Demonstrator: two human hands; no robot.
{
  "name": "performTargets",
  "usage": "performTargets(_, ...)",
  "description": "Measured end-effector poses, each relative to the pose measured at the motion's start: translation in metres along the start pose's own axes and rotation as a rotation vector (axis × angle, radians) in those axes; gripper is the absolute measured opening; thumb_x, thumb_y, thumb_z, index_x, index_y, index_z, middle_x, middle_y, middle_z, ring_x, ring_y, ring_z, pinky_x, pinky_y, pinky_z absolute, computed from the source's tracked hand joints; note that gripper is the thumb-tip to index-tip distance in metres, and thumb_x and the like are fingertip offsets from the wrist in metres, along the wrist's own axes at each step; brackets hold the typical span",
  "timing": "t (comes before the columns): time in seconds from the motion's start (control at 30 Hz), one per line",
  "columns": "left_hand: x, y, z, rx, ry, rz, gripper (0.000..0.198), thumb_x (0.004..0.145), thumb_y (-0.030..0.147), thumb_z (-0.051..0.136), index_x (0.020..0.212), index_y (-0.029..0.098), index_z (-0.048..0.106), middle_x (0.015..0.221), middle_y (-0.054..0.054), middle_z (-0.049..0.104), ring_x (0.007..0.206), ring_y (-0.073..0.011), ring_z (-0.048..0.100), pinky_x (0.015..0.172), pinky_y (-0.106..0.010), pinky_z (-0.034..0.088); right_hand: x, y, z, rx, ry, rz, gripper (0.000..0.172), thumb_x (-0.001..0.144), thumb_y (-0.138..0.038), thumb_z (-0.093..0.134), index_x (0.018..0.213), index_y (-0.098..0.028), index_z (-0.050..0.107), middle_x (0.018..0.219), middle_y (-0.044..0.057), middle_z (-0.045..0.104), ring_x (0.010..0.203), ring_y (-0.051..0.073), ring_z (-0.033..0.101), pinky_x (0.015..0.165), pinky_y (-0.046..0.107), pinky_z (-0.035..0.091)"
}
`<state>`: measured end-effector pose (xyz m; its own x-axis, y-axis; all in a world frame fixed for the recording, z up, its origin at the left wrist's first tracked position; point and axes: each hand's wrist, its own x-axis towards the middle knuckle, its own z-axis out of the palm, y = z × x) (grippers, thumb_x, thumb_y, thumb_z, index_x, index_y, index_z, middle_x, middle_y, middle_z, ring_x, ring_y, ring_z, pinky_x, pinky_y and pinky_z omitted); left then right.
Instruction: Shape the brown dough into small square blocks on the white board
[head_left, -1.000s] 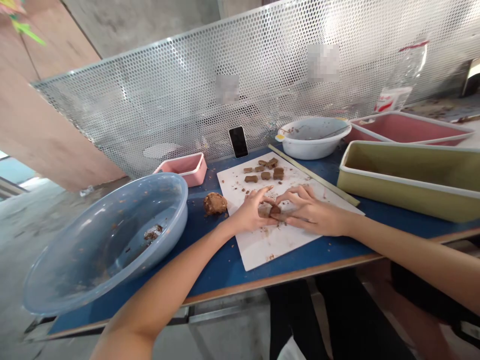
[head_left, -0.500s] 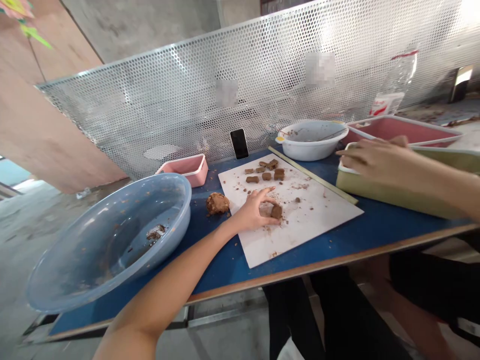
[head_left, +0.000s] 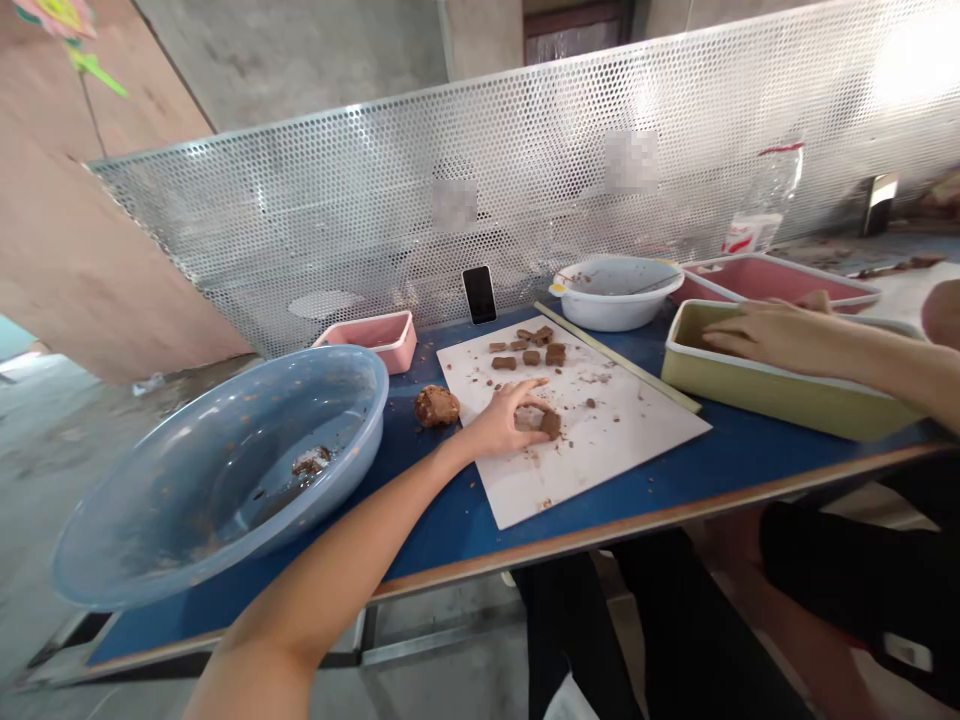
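Lump of brown clay [head_left: 552,425] on white board [head_left: 600,465], gripped by L hand [head_left: 506,425], fingers round it; prob. light, soft, dents easily, so hold gently by sides; R hand [head_left: 776,335] at green bin [head_left: 772,393], can't tell grip

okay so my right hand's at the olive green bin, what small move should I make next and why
I'd probably dip your right hand slightly deeper into the olive-green bin: its fingers seem to reach just inside the rim, while your left hand has thumb and fingers around the brown clay-like piece on the white board. What the bin holds is hidden.
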<state>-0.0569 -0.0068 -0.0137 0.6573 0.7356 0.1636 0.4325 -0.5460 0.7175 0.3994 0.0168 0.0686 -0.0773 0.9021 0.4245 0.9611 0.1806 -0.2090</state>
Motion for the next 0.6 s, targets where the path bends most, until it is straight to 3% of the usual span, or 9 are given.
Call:
performTargets(0.07, 0.0, -0.002, 0.001, -0.011, 0.009, 0.006, 0.104, 0.091, 0.048, 0.093, 0.177, 0.025, 0.041, 0.147, -0.016, 0.078, 0.163, -0.0417, 0.049, 0.14, -0.068, 0.023, -0.008, -0.021, 0.006, -0.021, -0.068, -0.192, 0.084, 0.123, -0.059, 0.026, 0.112, -0.009, 0.093, 0.118, 0.02, 0.083, 0.119, 0.029, 0.068, 0.1, 0.054, 0.043)
performTargets(0.13, 0.0, -0.004, 0.002, -0.039, 0.011, 0.007, 0.105, 0.09, 0.046, 0.093, 0.178, 0.026, 0.04, 0.146, -0.016, 0.078, 0.161, -0.0408, 0.054, 0.14, -0.066, 0.026, -0.024, -0.049, 0.012, 0.006, 0.007, -0.342, 0.068, 0.122, -0.061, 0.038, 0.136, -0.017, 0.088, 0.124, 0.021, 0.079, 0.125, 0.035, 0.065, 0.107, 0.058, 0.042)
performTargets(0.23, 0.0, -0.004, 0.004, -0.074, 0.017, -0.004, 0.105, 0.09, 0.045, 0.094, 0.179, 0.028, 0.04, 0.146, -0.016, 0.078, 0.159, -0.0402, 0.057, 0.138, -0.064, 0.031, -0.052, -0.096, 0.026, 0.136, -0.159, -0.633, 0.057, 0.118, -0.065, 0.045, 0.153, -0.036, 0.079, 0.129, 0.016, 0.073, 0.119, 0.035, 0.064, 0.107, 0.057, 0.045)
performTargets(0.3, -0.001, -0.002, 0.004, -0.09, 0.02, -0.003, 0.106, 0.09, 0.047, 0.095, 0.178, 0.027, 0.04, 0.146, -0.016, 0.078, 0.159, -0.0404, 0.056, 0.138, -0.064, 0.031, -0.066, -0.123, 0.042, 0.205, -0.258, -0.775, 0.051, 0.118, -0.062, 0.047, 0.161, -0.046, 0.071, 0.137, 0.012, 0.07, 0.125, 0.035, 0.062, 0.11, 0.056, 0.045)
performTargets(0.43, -0.001, 0.002, 0.004, -0.077, 0.015, 0.012, 0.104, 0.091, 0.047, 0.095, 0.178, 0.029, 0.041, 0.143, -0.014, 0.08, 0.159, -0.0399, 0.055, 0.138, -0.063, 0.029, -0.078, -0.147, 0.077, 0.276, -0.272, -0.823, 0.055, 0.12, -0.058, 0.045, 0.17, -0.044, 0.062, 0.14, 0.012, 0.067, 0.127, 0.034, 0.058, 0.114, 0.057, 0.044)
performTargets(0.6, -0.002, 0.002, 0.004, -0.045, 0.015, 0.016, 0.101, 0.093, 0.046, 0.093, 0.178, 0.031, 0.041, 0.144, -0.014, 0.079, 0.156, -0.0405, 0.058, 0.137, -0.063, 0.028, -0.078, -0.143, 0.095, 0.333, -0.266, -0.829, 0.049, 0.12, -0.054, 0.048, 0.162, -0.044, 0.071, 0.142, 0.012, 0.067, 0.127, 0.035, 0.055, 0.111, 0.057, 0.043)
